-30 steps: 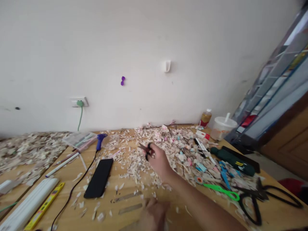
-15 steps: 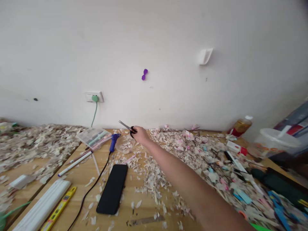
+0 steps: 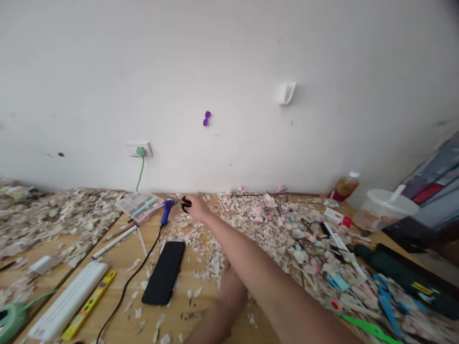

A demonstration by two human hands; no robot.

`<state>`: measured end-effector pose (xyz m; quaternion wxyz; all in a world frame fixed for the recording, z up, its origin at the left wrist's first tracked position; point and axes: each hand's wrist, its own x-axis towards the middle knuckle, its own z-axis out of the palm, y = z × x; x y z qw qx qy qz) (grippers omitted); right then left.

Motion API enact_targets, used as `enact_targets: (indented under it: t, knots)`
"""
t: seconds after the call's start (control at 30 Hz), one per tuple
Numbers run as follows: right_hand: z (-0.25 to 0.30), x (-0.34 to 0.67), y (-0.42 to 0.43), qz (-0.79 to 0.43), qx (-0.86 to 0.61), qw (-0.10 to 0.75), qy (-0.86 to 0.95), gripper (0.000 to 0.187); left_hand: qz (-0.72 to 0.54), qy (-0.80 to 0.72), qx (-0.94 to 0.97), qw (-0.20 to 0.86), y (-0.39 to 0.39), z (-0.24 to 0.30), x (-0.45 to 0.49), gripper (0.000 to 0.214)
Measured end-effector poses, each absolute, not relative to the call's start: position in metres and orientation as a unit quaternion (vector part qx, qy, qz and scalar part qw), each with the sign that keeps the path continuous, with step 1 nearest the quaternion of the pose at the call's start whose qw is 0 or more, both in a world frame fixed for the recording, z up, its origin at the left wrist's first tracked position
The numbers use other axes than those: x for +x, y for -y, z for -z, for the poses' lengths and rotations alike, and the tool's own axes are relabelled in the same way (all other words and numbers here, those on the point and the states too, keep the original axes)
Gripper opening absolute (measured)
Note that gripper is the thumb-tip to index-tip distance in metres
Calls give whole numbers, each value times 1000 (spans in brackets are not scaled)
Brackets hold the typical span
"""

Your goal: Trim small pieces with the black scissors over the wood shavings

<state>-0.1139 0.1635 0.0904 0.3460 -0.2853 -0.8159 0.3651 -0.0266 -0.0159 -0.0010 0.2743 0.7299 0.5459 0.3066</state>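
My right hand [image 3: 196, 208] is stretched far across the wooden table [image 3: 118, 267] toward the wall, closed on small black-handled scissors [image 3: 184, 203]. It sits right beside the blue glue gun [image 3: 166, 210] and a clear plastic box [image 3: 138, 204]. My left hand [image 3: 231, 285] rests low on the table among the shavings, under my right forearm; its fingers are hidden. A black phone [image 3: 164, 272] lies to its left.
Pale shavings and paper scraps [image 3: 272, 229] cover much of the table. Right: bottle [image 3: 344, 187], white lidded tub [image 3: 383, 209], dark green umbrella [image 3: 405, 276], blue scissors [image 3: 387, 297], green scissors [image 3: 366, 327]. Left: white strip [image 3: 68, 301], yellow ruler [image 3: 89, 310], black cord [image 3: 132, 277], wall socket [image 3: 139, 149].
My right hand carried the scissors from the table's middle out to the far edge, then lowered them beside the glue gun. My left hand came back into view under the forearm.
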Motion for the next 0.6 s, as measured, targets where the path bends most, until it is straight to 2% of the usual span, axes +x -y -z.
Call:
enact_targets:
  t: [0.07, 0.17, 0.27, 0.33, 0.4, 0.5, 0.6]
  knots:
    - [-102, -96, -160, -353, -299, 374, 804, 2, -268, -555, 760, 206, 18, -5, -27, 34]
    - [-129, -54, -148, -350, -304, 415, 782, 8, -246, -553, 785, 130, 18, -21, -32, 35]
    - [-153, 10, -120, -450, -240, 460, 727, 18, -246, -594, 764, 55, 20, -26, -44, 37]
    - [-162, 62, -89, -492, -257, 515, 654, 27, -256, -596, 761, 33, 26, -22, -56, 35]
    - [-161, 118, -48, -501, -277, 554, 604, 27, -291, -574, 765, 23, 32, -18, -73, 32]
    - [-143, 193, 26, -519, -338, 518, 591, 34, -344, -578, 740, -24, 36, -19, -103, 30]
    - [-105, 241, 104, -549, -417, 490, 534, 29, -331, -594, 730, -64, 25, -22, -127, 32]
